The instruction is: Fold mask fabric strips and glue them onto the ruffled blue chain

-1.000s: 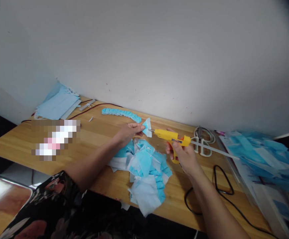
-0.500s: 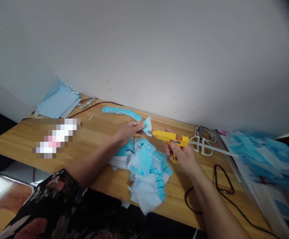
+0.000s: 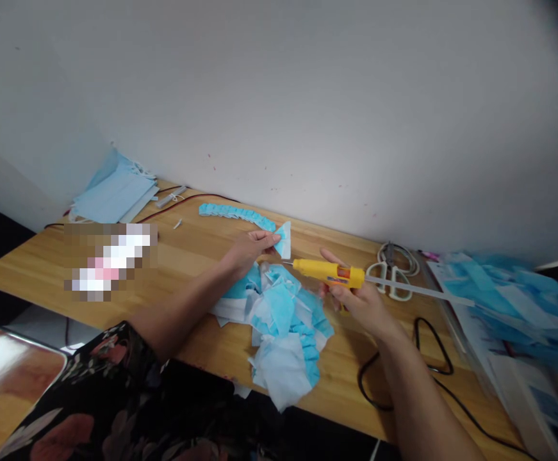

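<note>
Between its thumb and fingers, my left hand [image 3: 254, 248] pinches a folded blue-and-white piece of mask fabric [image 3: 284, 241]. My right hand [image 3: 355, 298] grips a yellow hot glue gun [image 3: 324, 269], its metal nozzle pointing left, just below the folded piece and apart from it. A long pale glue stick [image 3: 420, 289] sticks out of the gun's rear. Under both hands lies a loose heap of cut blue and white fabric pieces [image 3: 283, 314]. Behind my left hand, a pleated blue strip [image 3: 235, 213] curves along the table.
Blue face masks [image 3: 115, 191] are stacked at the back left, near a blurred-out patch. White-handled scissors [image 3: 388, 278] lie right of the gun. A black cord [image 3: 444, 370] loops at the front right. More blue scraps [image 3: 514, 294] pile up at the far right, against the wall side.
The glue gun's nozzle has moved down and slightly left, away from the folded piece it was against. My left hand has lifted the piece a little.
</note>
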A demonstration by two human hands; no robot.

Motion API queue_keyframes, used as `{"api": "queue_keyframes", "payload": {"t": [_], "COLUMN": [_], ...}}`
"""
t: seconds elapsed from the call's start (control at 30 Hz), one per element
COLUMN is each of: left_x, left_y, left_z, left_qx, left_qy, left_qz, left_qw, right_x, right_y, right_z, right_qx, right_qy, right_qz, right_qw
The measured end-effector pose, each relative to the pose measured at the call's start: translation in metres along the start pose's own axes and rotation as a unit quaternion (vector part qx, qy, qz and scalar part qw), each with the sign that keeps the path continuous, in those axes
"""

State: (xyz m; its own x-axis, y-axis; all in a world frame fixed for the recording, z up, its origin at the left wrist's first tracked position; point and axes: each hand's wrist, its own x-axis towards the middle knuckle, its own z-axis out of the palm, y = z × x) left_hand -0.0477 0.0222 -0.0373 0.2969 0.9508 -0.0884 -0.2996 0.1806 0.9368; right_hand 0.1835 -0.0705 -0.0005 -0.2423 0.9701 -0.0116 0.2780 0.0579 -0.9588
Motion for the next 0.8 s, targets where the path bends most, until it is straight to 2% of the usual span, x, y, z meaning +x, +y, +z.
{"api": "queue_keyframes", "payload": {"t": [0.1, 0.3, 0.47, 0.57, 0.67, 0.8], "left_x": [0.003, 0.002, -0.005, -0.009, -0.012, -0.013], "left_y": [0.002, -0.001, 0.002, 0.009, 0.014, 0.016], "left_z": [-0.001, 0.0, 0.005, 0.009, 0.011, 0.012], "left_qx": [-0.018, 0.016, 0.059, 0.072, 0.078, 0.087], "left_qy": [0.021, 0.014, 0.02, 0.022, 0.025, 0.027], "left_qz": [0.014, 0.021, 0.022, 0.024, 0.03, 0.026], "left_qw": [1.0, 1.0, 0.998, 0.997, 0.996, 0.996], "right_x": [-0.001, 0.002, 0.003, 0.005, 0.006, 0.005], "right_y": [0.0, 0.009, 0.01, 0.01, 0.011, 0.011], "right_z": [-0.008, -0.01, 0.002, 0.005, 0.005, 0.007], "right_qx": [0.01, 0.057, 0.103, 0.138, 0.133, 0.102], "right_qy": [0.006, 0.092, 0.083, 0.118, 0.137, 0.111], "right_qz": [-0.021, -0.072, -0.07, -0.071, -0.062, -0.052], "right_qw": [1.0, 0.991, 0.989, 0.981, 0.98, 0.987]}}
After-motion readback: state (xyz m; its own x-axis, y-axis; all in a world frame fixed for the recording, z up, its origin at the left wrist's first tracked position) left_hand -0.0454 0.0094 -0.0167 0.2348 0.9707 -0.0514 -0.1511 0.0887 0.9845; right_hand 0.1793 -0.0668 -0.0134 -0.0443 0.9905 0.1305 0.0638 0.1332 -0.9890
